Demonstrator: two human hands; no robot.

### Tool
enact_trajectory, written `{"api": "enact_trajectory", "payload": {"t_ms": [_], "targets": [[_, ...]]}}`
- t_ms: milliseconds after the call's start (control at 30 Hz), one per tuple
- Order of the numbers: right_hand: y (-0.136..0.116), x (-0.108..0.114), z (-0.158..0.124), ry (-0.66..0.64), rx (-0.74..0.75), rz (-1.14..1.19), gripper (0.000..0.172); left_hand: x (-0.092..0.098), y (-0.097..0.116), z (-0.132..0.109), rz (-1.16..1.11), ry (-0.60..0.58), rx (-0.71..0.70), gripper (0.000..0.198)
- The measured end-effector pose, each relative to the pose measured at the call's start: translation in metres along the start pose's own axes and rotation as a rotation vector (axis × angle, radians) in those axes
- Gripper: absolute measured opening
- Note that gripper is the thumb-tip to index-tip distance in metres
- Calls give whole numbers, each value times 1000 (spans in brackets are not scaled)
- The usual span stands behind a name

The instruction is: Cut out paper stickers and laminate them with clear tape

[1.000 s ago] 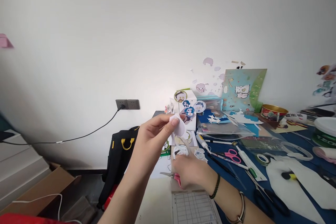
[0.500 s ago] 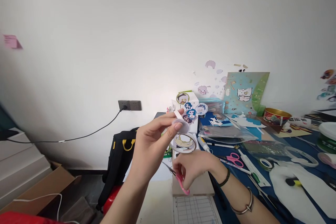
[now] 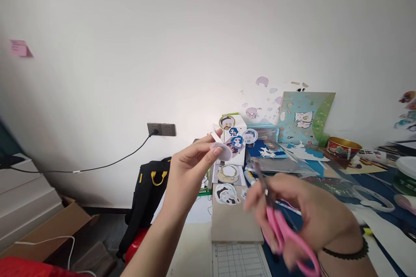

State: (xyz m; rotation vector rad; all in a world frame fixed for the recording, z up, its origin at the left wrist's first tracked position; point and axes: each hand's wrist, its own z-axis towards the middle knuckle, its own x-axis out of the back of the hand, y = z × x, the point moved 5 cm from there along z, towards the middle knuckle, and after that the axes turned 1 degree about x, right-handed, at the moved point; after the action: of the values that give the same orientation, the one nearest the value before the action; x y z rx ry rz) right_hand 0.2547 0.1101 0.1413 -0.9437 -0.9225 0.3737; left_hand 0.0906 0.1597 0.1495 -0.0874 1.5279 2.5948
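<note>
**Pinching a paper disc [image 3: 225,152] on the left, gripping pink-handled scissors [image 3: 272,220] on the right**

Faces a pale wall [image 3: 130,30] across a cluttered blue worktop [image 3: 377,178]. Has a white box [image 3: 242,157] standing just beyond the left hand [image 3: 191,162], bearing character stickers [image 3: 238,142], and a tan board [image 3: 235,227] lying nearer, between the two arms, with cut-out pieces [image 3: 226,194] at its far end.

Holds the left forearm slanting up from the bottom edge toward the middle, hand raised above the wrist, thumb side turned to view. Extends the right forearm in from the lower right corner, a dark bracelet [image 3: 346,255] around the wrist, with the right hand [image 3: 302,199] over the worktop, closer to view and blurred.

Curls the right fingers around the scissors, with the loops low by the palm and the blades pointing up and slightly left past the fingers. Cannot tell through the blur any placing of fingers in the loops, nor any parting of the blades.

Presses left thumb and fingertips together on the paper disc, thumb on its near face, with the rim showing to the right past the thumb tip. Shows a narrow white strip [image 3: 216,137] just above the disc, beside the index finger. Keeps disc and scissors well apart.
</note>
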Motion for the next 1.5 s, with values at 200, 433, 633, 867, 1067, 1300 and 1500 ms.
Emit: {"api": "enact_trajectory", "payload": {"t_ms": [200,433,633,867,1067,1300,1500], "targets": [[20,40,-17,460,-27,38,39,-8,-4,0,44,-58,3,10],[27,31,0,209,-57,142,45,-14,-7,0,120,-143,7,11],[27,27,0,147,-71,219,34,-15,-6,-2,173,-216,-13,11],[34,23,-1,123,-76,435,32,-15,-8,-2,198,-270,-96,9],[35,22,-2,123,-127,439,28,-17,-8,-2,181,-274,-88,10],[38,22,-4,173,-247,344,24,-16,-3,-4,257,-249,-113,10],[36,21,-4,171,-267,287,23,-15,2,-6,344,-207,-132,9]]}}
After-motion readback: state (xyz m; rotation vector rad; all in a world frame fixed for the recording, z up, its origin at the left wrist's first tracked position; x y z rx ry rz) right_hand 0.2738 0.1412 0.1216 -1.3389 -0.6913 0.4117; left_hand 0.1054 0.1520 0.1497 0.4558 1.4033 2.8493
